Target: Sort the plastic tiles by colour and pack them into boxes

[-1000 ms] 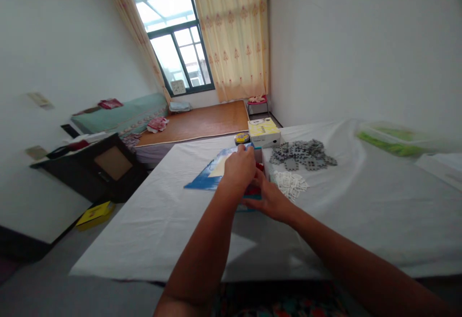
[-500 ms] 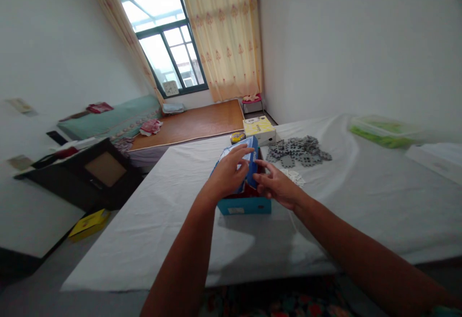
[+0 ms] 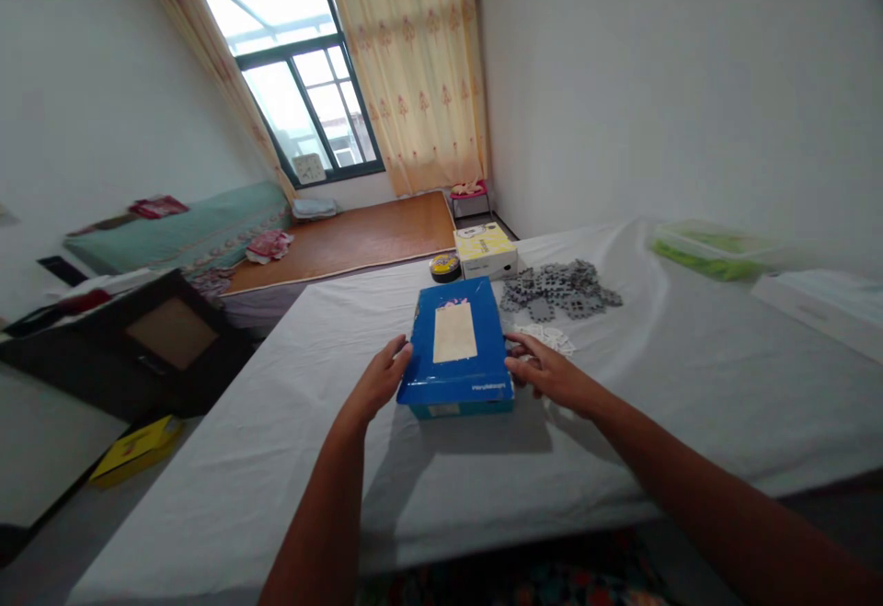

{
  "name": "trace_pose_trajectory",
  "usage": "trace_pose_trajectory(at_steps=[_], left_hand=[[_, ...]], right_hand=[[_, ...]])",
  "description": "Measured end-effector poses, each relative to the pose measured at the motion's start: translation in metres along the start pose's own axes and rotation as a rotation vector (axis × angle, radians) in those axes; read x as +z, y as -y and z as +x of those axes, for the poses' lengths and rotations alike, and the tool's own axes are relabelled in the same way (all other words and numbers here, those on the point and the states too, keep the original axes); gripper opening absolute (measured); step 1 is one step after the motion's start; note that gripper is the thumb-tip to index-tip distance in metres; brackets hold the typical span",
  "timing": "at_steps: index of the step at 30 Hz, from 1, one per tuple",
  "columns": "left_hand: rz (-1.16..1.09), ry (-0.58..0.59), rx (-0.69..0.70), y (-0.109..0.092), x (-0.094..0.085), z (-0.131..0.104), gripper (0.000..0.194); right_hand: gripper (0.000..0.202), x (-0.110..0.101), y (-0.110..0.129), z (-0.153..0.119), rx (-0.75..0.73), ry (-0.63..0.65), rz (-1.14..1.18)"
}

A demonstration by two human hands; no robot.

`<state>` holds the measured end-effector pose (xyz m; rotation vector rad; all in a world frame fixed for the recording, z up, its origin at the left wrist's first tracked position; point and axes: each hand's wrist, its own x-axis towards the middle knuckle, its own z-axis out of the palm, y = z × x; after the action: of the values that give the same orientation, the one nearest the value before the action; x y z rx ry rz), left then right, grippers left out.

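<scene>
A blue box [image 3: 455, 381] with a cream label on its lid lies on the white cloth, its lid down over the teal lower part. My left hand [image 3: 383, 373] touches the box's left side, and my right hand [image 3: 542, 369] is against its right side. The box is held between the two hands, fingers along its sides. White pieces [image 3: 550, 339] lie just beyond my right hand, with a pile of grey pieces [image 3: 562, 291] behind them.
Behind the blue box stand a yellow and white box [image 3: 487, 252] and a round yellow-black tin [image 3: 445, 267]. A clear container with green contents [image 3: 710, 252] and a white box [image 3: 820, 307] are at the right. A dark cabinet [image 3: 166, 348] stands at the left.
The blue lid, tilted up before with red showing inside the box, now lies flat on top. My hands have moved apart to the two sides of the box.
</scene>
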<state>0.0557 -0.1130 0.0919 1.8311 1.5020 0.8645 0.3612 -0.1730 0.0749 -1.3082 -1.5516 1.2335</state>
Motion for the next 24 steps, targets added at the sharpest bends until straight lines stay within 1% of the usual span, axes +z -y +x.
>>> trace_pose_trajectory(at_steps=[3, 6, 8, 10, 13, 16, 18, 20, 22, 24], left_hand=[[-0.001, 0.038, 0.026, -0.008, 0.0, -0.003, 0.056], [-0.014, 0.1, 0.005, -0.015, -0.003, -0.003, 0.055], [-0.06, 0.121, -0.023, -0.015, -0.005, -0.003, 0.056], [-0.124, 0.114, -0.052, -0.012, -0.006, -0.004, 0.057], [-0.175, 0.067, -0.096, -0.007, -0.009, -0.007, 0.056], [-0.202, 0.021, -0.118, -0.008, -0.01, -0.013, 0.055], [-0.221, 0.002, -0.11, -0.016, -0.008, -0.018, 0.057], [-0.239, -0.025, -0.092, -0.03, -0.002, -0.021, 0.059], [-0.259, -0.059, -0.058, -0.049, 0.011, -0.022, 0.061], [-0.297, -0.064, -0.015, -0.069, 0.028, -0.019, 0.063]], right_hand=[[0.065, 0.004, 0.002, 0.007, -0.033, -0.034, -0.048], [0.074, 0.008, 0.003, 0.008, 0.027, 0.019, 0.027], [0.082, 0.013, 0.0, 0.009, 0.027, 0.058, 0.107], [0.087, 0.019, -0.004, 0.01, -0.035, 0.062, 0.153], [0.091, 0.026, -0.008, 0.01, -0.116, 0.04, 0.17], [0.091, 0.029, -0.001, 0.005, -0.081, 0.038, 0.227], [0.088, 0.027, 0.011, -0.001, -0.028, 0.042, 0.294], [0.086, 0.02, 0.024, -0.005, -0.024, 0.019, 0.362], [0.087, 0.007, 0.034, -0.006, -0.093, -0.045, 0.429], [0.086, -0.011, 0.038, -0.005, -0.163, -0.139, 0.502]])
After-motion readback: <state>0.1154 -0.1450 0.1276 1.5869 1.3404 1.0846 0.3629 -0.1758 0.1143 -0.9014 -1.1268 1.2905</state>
